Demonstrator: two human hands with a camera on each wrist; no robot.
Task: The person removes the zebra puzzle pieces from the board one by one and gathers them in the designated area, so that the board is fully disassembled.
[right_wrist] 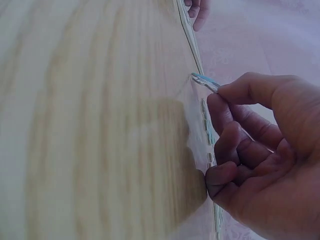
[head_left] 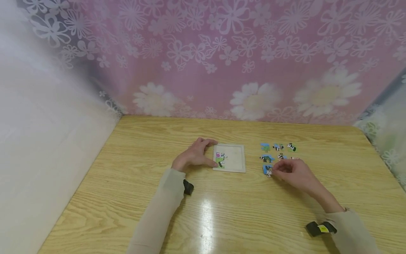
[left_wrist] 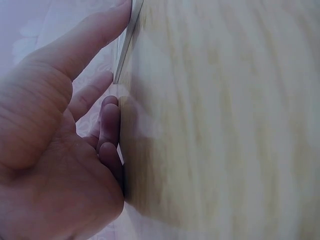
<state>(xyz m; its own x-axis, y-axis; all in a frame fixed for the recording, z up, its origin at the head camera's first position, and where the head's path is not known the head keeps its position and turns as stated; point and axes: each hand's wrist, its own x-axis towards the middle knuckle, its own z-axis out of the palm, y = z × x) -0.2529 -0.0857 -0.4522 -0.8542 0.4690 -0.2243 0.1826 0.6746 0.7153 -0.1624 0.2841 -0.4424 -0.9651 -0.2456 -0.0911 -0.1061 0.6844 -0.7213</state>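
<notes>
Head view: my right fingers (head_left: 285,163), pinching one puzzle piece (head_left: 267,169); left fingers (head_left: 208,142), spread wide, touching pale frame (head_left: 243,158).

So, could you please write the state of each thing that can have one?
Frame: flat, mostly unfilled
Placed piece: inside the frame, lower left in head view
Held piece: tilted
Loose pieces: flat, unjoined, some partly hidden
Left grip: spread, touching the frame
Right grip: pinching the held piece

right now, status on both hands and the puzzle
Left hand touching left edge of puzzle frame. Right hand pinching one puzzle piece. Frame's lower-left part filled. Right hand partly hiding loose pieces from head view.
</notes>
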